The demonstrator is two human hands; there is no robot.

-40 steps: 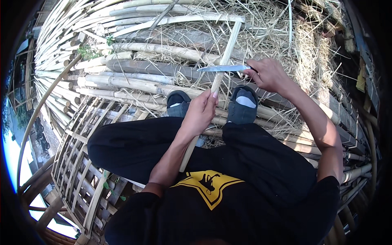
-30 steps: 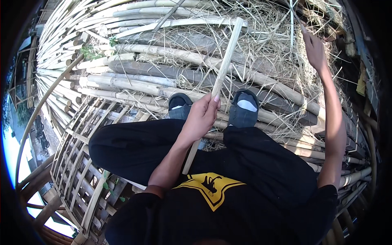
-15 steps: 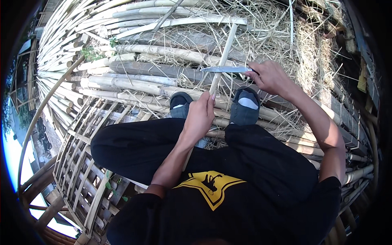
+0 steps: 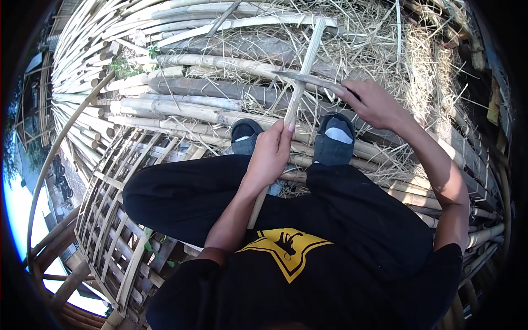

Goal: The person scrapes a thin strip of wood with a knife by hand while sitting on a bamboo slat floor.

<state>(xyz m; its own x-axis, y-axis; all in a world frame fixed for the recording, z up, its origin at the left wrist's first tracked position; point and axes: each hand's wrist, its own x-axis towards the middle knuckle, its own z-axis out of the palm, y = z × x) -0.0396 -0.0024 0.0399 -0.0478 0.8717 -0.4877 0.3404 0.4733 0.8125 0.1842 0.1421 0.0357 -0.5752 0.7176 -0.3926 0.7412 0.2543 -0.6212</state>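
Note:
My left hand (image 4: 271, 152) is closed round a pale bamboo strip (image 4: 311, 54), which points away from me and slightly right. The strip's near end comes out below that hand, over my lap. In my right hand (image 4: 377, 104) is a knife (image 4: 316, 81) with a dark handle. Its long blade lies across the strip beyond my left hand, pointing left and seen nearly edge-on. Blade and strip appear to touch where they cross.
Bamboo poles (image 4: 181, 111) lie side by side under and beyond my slippered feet (image 4: 334, 140). Thin shavings (image 4: 374, 47) are heaped at the far right. A woven bamboo lattice (image 4: 118, 220) stands at my left. Another flat strip (image 4: 264, 23) rests farther off.
The knife has slid farther up the strip, away from me, and its blade has turned from flat to nearly edge-on. My left hand keeps its hold on the strip.

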